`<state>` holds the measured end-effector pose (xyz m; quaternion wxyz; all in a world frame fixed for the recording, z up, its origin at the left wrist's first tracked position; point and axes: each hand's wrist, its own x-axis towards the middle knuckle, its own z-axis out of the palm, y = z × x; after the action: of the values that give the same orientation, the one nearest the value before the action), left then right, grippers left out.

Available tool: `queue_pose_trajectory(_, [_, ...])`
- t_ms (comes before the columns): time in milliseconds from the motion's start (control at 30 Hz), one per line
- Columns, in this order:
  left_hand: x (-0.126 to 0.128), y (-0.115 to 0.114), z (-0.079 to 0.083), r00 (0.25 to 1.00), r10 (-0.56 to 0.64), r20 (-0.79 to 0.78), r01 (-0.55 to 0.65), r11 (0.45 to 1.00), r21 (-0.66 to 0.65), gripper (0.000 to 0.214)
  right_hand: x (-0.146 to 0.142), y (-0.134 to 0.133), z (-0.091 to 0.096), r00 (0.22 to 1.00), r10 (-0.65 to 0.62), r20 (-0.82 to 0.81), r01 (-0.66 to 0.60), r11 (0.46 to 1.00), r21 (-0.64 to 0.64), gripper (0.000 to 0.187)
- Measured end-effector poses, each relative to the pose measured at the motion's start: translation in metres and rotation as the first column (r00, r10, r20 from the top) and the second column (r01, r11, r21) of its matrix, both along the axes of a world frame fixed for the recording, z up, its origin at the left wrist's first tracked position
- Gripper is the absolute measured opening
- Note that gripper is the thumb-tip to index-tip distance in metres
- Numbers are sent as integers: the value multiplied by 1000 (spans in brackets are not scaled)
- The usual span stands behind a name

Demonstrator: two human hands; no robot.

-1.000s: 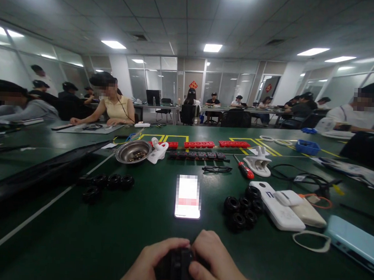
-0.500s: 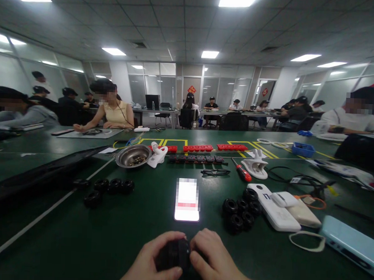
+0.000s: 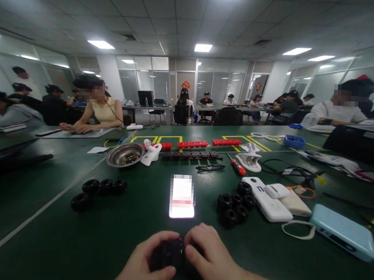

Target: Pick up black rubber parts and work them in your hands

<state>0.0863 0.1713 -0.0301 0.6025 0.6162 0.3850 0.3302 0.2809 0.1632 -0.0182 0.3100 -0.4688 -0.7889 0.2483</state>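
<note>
Low in the middle of the head view, my left hand [image 3: 144, 261] and my right hand [image 3: 207, 256] are both closed around one small black wheel-like part [image 3: 167, 254] just above the green table [image 3: 107, 232]. Its far side is hidden by my fingers. A lit phone [image 3: 182, 197] lies flat just beyond my hands. Several black rubber wheels [image 3: 233, 205] are heaped to the right of the phone. More black wheels [image 3: 98, 189] sit in a row to the left.
Farther back lie a steel bowl [image 3: 125, 154], a white clamp [image 3: 151, 152], red parts [image 3: 193, 144], a black strip [image 3: 191, 155], a red screwdriver [image 3: 236, 164]. White power banks [image 3: 270, 201], a light blue case [image 3: 343, 231] and cables lie right. People sit around the tables.
The view has shifted so everything sits a little more to the left and lower. My hands keep turning the black part between them; it shows more between my fingers now.
</note>
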Motion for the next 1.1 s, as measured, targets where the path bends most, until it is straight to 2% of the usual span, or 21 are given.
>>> queue_pose_trajectory(67, [-1, 1, -1, 998, -58, -1, 58, 998, 0, 50, -1, 1, 1, 999, 46, 29, -46, 999, 6, 32])
queue_pose_trajectory(167, [0, 2, 3, 999, -33, -10, 33, 999, -15, 56, -2, -1, 6, 994, 106, 17, -106, 994, 18, 22])
queue_pose_trajectory(300, [0, 1, 10, 999, -18, -47, 18, 1000, 4, 52, -1, -6, 9, 985, 172, 3, -172, 984, 46, 37])
queue_pose_trajectory(467, [-2, -4, 9, 996, -15, -83, 33, 974, 224, 42, 0, -4, 2, 998, 62, -6, -61, 996, 66, 46])
queue_pose_trajectory(533, [-3, -6, 8, 992, -27, -122, 66, 943, 327, 42, -1, -2, 0, 994, 105, 22, -107, 990, 88, 53])
queue_pose_trajectory(600, [-4, -7, 7, 989, -39, -140, 87, 929, 359, 46, -2, -1, -1, 984, 170, 52, -175, 979, 108, 57])
queue_pose_trajectory(700, [-4, -6, 8, 994, -54, -94, 78, 956, 284, 51, -2, -3, 2, 979, 200, 35, -203, 971, 129, 49])
queue_pose_trajectory(833, [-4, -3, 9, 998, -37, -51, 45, 987, 157, 47, 0, -5, 10, 983, 185, -8, -185, 982, 41, 32])
queue_pose_trajectory(933, [-2, -1, 8, 999, -10, -46, 15, 994, 110, 42, 1, -4, 11, 985, 172, -31, -172, 985, 10, 42])
queue_pose_trajectory(1033, [-1, -1, 7, 997, 9, -75, 1, 992, 129, 41, 0, -2, 4, 993, 117, -26, -116, 992, 41, 53])
queue_pose_trajectory(1100, [0, -1, 8, 995, 2, -96, 13, 988, 155, 41, -1, 0, 0, 995, 97, 18, -97, 994, 46, 53])
